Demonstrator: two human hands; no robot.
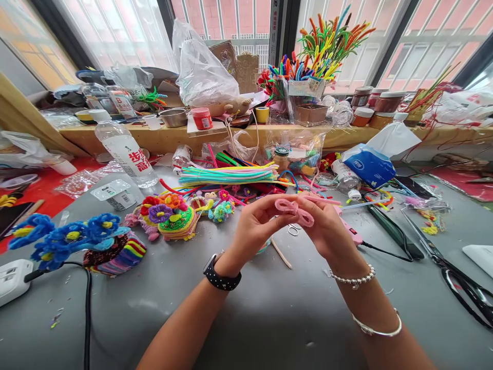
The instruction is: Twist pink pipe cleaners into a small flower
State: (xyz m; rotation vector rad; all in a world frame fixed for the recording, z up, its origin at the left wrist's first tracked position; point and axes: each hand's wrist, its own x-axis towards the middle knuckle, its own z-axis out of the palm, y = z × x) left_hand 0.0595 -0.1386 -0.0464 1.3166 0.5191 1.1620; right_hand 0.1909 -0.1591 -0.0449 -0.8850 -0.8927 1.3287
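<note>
Above the middle of the grey table, both hands meet around a pink pipe cleaner (287, 205) bent into small loops like a bow. My left hand (256, 223) grips its left loop between thumb and fingers. On the other side, my right hand (323, 223) pinches the right part, and a pink stem end sticks out past its fingers. Some of the fingertips are hidden behind the loops. Beneath the hands lie a wooden stick (282, 254) and a small pair of white-handled scissors (294, 229). A pink corded tool (352, 234) rests behind my right wrist.
Blue fuzzy flowers (73, 236) and a colourful flower-topped piece (175, 221) stand at left. A bundle of pastel pipe cleaners (231, 174) lies at the back, near a plastic bottle (125, 149). Large black-handled scissors (458, 282) and a blue tissue pack (367, 164) are at right.
</note>
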